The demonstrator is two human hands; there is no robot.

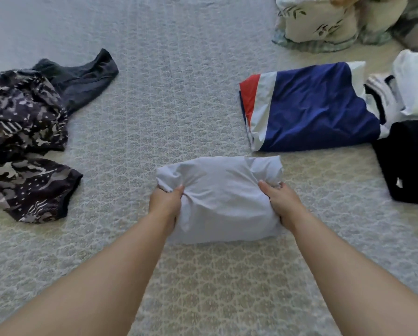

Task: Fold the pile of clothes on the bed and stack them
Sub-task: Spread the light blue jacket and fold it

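Both the left hand (pixel 165 202) and right hand (pixel 279 201) are gripping the white folded shirt (pixel 221 197) by its ends, so I'd keep it taut and level when lifting it right onto the blue folded piece (pixel 317 107).

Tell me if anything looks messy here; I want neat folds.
The white garment, gripped by the left hand and right hand, is bunched at both ends. The blue folded garment lies askew.

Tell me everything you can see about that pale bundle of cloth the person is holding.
The pale cloth is a white, faintly lilac garment of thin, soft-looking fabric, folded into a plump rectangular bundle with bunched creases at both ends. It lies on the patterned bedspread, near the middle. The left hand grips its left end and the right hand its right end, thumbs on top.
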